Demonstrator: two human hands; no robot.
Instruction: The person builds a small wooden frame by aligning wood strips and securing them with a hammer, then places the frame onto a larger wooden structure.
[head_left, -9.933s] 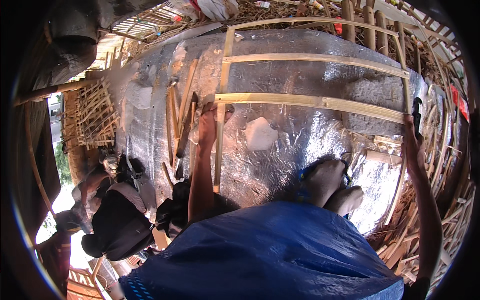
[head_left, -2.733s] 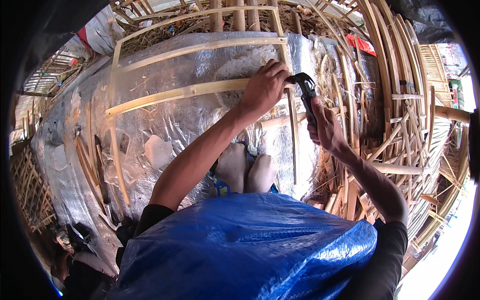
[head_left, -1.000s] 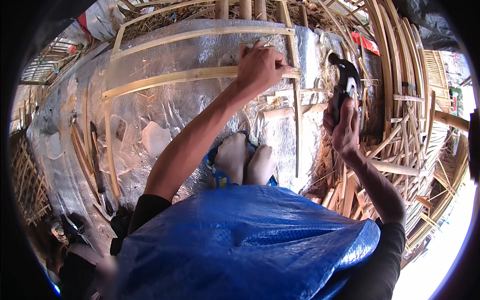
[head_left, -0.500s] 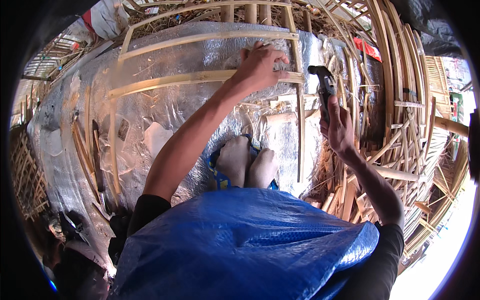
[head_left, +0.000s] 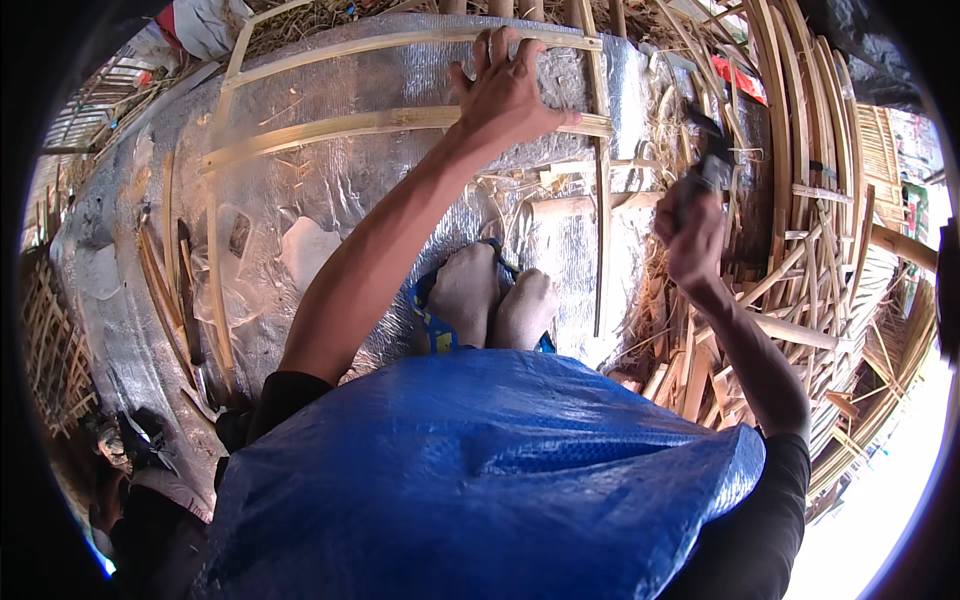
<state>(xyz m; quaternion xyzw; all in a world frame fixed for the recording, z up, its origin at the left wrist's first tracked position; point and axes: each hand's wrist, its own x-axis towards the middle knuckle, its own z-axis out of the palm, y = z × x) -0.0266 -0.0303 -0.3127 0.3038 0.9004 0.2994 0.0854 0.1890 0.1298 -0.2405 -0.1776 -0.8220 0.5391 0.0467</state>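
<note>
My left hand (head_left: 505, 98) is open over a bamboo slat frame (head_left: 330, 133). Its fingers spread up to the far crossbar (head_left: 370, 50), and the thumb stretches toward the right end of the nearer one. My right hand (head_left: 694, 228) grips a hammer (head_left: 713, 165) with a dark head, held to the right of the frame's side slat (head_left: 602, 230). Motion blurs the hammer and that hand. Whether the left fingertips press on the far bar I cannot tell.
The frame lies on a silver foil sheet (head_left: 300, 200). My knees (head_left: 465, 300) are just this side of it, with a blue tarp (head_left: 450, 450) across my lap. Bamboo strips (head_left: 810, 290) and long slats (head_left: 790, 130) are piled at the right. Loose sticks (head_left: 165, 290) lie at the left.
My left hand's fingers have stretched out and spread to the far crossbar. The hammer has swung to the right, away from the frame. The whole view has shifted slightly.
</note>
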